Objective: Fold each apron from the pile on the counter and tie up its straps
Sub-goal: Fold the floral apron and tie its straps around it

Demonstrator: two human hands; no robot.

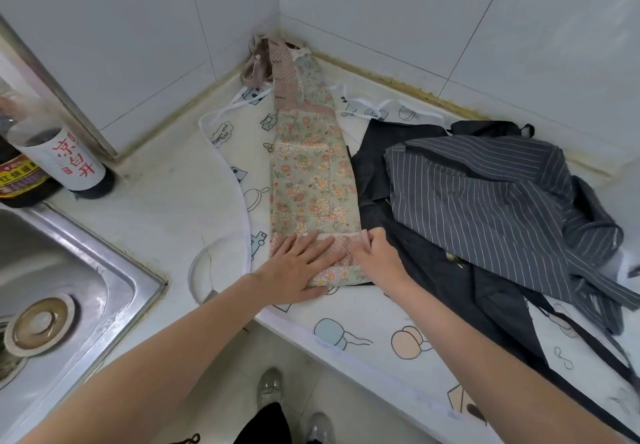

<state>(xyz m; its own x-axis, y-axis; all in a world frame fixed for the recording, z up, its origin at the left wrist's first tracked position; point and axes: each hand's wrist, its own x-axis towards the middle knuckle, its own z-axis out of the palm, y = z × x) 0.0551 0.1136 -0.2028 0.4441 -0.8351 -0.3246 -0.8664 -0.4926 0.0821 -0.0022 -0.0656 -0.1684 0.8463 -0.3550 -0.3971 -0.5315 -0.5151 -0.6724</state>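
While the floral apron (311,180) is lying folded into a long narrow strip across the worktop (166,208), the person's left hand (294,270) is pressing flat on its near end, fingers (311,246) straight and spread over the pink dotted hem band. The right hand (375,256) is sitting just beside it on the same end, its fingers curled and pinching the hem's right edge. The strip is running away from the person toward the tiled corner, where its brown straps (254,66) are lying bunched against the wall. Under it a white cartoon-printed apron (239,142) is spreading flat, with thin white ties (242,97) trailing near the corner. Just to the right, a dark apron (433,270) is lying partly under a crumpled grey pinstriped apron (485,194), and its black strap (588,343) is trailing toward the worktop's front edge. At the left, a steel sink (69,287) is set into the worktop, and two bottles (59,156) are standing behind it near the wall. Below the edge, the person's shoes (270,388) are showing on the floor.
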